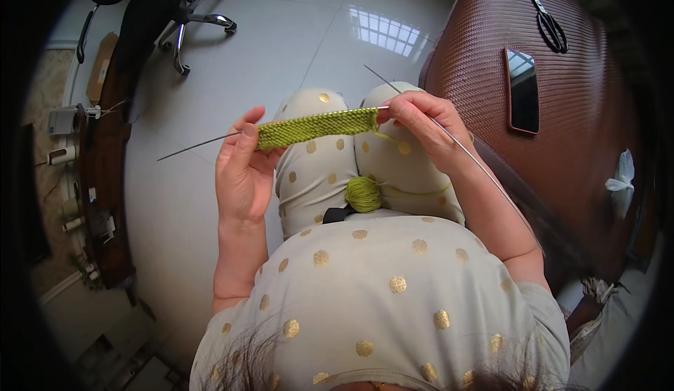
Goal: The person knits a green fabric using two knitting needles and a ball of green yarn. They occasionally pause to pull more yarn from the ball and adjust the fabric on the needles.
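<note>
A narrow strip of green knitting (318, 126) hangs from a long metal knitting needle (197, 146) above my knees. My left hand (245, 164) pinches the strip's left end and that needle between thumb and fingers. At the strip's right end, my right hand (429, 125) holds the needle's other end. A second knitting needle (482, 172) passes through my right hand and lies along the forearm, its tip pointing up and left. Green yarn trails from the strip's right edge. Between my thighs rests a ball of green yarn (363, 194), with a black item (337, 215) beside it.
On the brown woven-textured seat to the right lie black-handled scissors (551, 27), a smartphone (522, 91) and a knotted clear plastic bag (622, 183). A wheeled office chair (197, 17) stands at upper left, near a dark wooden desk (105, 180) bearing several items.
</note>
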A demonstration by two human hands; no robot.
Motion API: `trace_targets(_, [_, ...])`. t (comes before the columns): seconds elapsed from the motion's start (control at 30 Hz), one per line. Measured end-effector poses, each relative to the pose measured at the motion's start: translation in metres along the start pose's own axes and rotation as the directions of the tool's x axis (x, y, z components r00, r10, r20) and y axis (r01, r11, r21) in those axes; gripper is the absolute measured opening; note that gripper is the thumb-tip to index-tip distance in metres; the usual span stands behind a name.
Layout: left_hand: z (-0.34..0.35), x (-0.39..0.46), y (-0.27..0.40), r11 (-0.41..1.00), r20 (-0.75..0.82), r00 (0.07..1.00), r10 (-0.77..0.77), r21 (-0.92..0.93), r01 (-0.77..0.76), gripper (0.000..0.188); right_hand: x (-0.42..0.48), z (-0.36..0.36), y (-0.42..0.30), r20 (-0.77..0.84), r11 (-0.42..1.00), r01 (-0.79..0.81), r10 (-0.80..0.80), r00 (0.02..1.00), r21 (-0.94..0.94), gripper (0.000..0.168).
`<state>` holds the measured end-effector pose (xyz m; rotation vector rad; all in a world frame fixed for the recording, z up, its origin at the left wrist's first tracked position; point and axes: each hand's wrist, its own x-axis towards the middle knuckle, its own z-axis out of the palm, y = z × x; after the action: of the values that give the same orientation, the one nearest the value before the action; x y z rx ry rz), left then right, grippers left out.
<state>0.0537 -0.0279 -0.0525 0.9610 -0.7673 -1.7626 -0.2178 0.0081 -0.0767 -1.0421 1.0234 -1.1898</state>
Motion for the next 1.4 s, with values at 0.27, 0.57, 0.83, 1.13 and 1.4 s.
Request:
trace_targets(0.27, [0.044,-0.003,-0.030,0.958,0.169,0.983,-0.078,0.285,0.027,0.036,0.007,0.021,0.005,-0.003,0.999,-0.021,0.021,1.000,0.023,0.026])
trace_targets(0.57, [0.047,0.002,-0.038,0.964,0.143,0.972,-0.187,0.219,0.153,0.020,0.005,0.025,0.004,0.022,0.994,0.089,-0.088,0.996,-0.058,0.023])
trace_targets(0.83, [0.046,0.003,-0.037,0.906,0.221,0.885,-0.410,-0.016,0.423,0.018,0.003,0.028,0.003,-0.030,1.000,-0.007,0.008,1.000,0.016,0.022])
trace_targets(1.13, [0.040,-0.013,-0.049,0.838,0.243,0.843,-0.479,0.412,0.357,0.024,0.001,0.019,0.001,-0.142,1.000,-0.027,0.026,0.989,-0.009,0.023])
trace_targets(1.4, [0.047,-0.013,0.022,0.366,0.499,0.801,0.331,0.715,-0.596,0.016,-0.001,0.011,0.003,-0.136,0.997,-0.070,0.065,0.989,-0.032,0.023])
